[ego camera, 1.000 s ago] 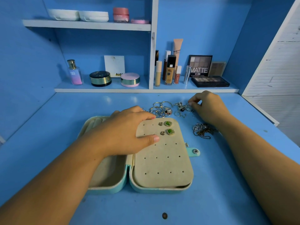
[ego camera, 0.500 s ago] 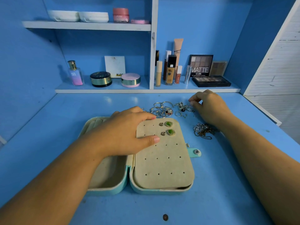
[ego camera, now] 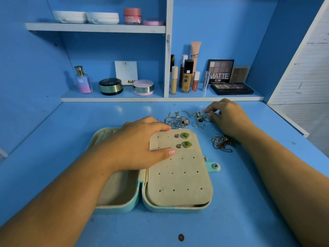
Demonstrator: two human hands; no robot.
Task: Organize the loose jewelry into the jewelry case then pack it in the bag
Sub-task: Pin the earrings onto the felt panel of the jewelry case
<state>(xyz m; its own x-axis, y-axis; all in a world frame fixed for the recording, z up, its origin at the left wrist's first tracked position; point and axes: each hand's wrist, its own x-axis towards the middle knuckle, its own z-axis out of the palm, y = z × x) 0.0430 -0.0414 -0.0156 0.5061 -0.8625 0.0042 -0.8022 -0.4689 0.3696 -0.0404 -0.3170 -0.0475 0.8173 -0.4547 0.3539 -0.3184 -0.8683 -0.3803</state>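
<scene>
Left hand: your left hand (ego camera: 135,147) lies flat with its fingers straight on the jewelry case (ego camera: 178,208), palm over the hinge and fingertips on the far-left corner of the earring panel (ego camera: 179,179).
Right hand: your right hand (ego camera: 229,118) is palm-down over the loose rings (ego camera: 178,118) near the back of the bench (ego camera: 249,202), with the fingers curled toward them. You cannot tell whether it pinches one.
Case: it lies open like a book at the front middle of the bench. The shell is smooth mint-teal with rounded corners, and a snap tab (ego camera: 214,166) sticks out on its right.
Panel: a soft, beige, suede-like sheet with rounded corners, dotted with rows of small holes, covering the right half.
Earrings: two green earrings (ego camera: 185,135) with gold cushion-shaped rims sit at the panel's far-right end, a small dull stud beside each.
Left half: a beige-lined tray with ribbed rolls at its far end, mostly under your forearm.
Chains: a tangle of silver and dark beaded chains (ego camera: 222,142) lies just beside your right wrist, right of the case.
Bench surface: painted blue and matte, with faint scuffs and a small brown round spot (ego camera: 181,237) near the front edge.
Room: blue walls form an alcove, with a ribbed white panel (ego camera: 306,68) on the right.
Lower shelf: the lower shelf (ego camera: 115,99) is white-edged and holds a glass perfume bottle (ego camera: 82,81), round compacts, upright tubes and a "MATTE" palette (ego camera: 220,71).
Upper shelf: the upper shelf (ego camera: 96,27) holds white dishes and a pink jar (ego camera: 132,16).
</scene>
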